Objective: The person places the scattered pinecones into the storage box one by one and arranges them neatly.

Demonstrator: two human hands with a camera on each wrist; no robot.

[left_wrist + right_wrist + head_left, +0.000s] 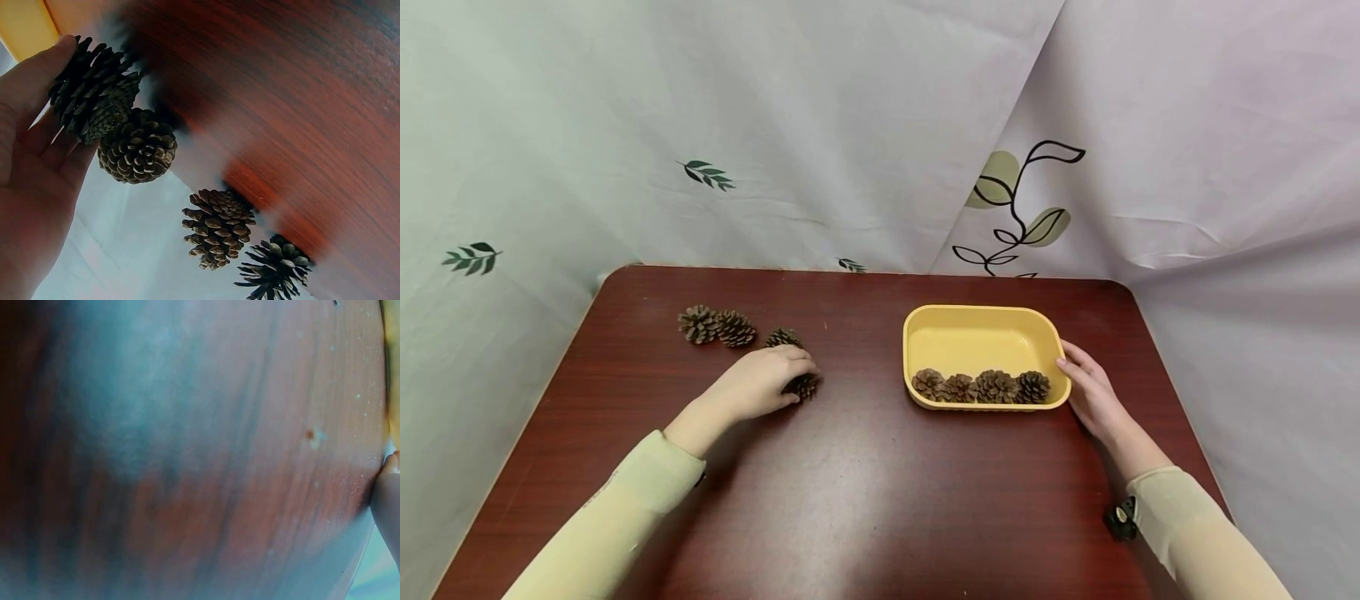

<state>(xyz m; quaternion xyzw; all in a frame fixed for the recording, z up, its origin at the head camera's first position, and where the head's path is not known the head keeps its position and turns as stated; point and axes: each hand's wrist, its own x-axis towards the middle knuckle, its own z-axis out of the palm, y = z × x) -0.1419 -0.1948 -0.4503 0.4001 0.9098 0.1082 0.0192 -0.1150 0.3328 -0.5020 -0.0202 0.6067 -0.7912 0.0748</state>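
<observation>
One pine cone (806, 385) is being pinched by the left hand (758, 384); three loose cones (699, 323) are lying beside it on the bench (865, 492). Four cones (981, 387) are being kept in the yellow tray (977, 337), touched by the right hand (1093, 396), grip spread.

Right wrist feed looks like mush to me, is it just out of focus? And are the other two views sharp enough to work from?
Right wrist: yes, blurred, only smeared table grain and a fingertip at the edge. Head: sharp, evenly lit, soft shadows, wide-angle bending of the table edges; tray clear. Left wrist: cones crisp beside the left hand, table beyond soft.
</observation>
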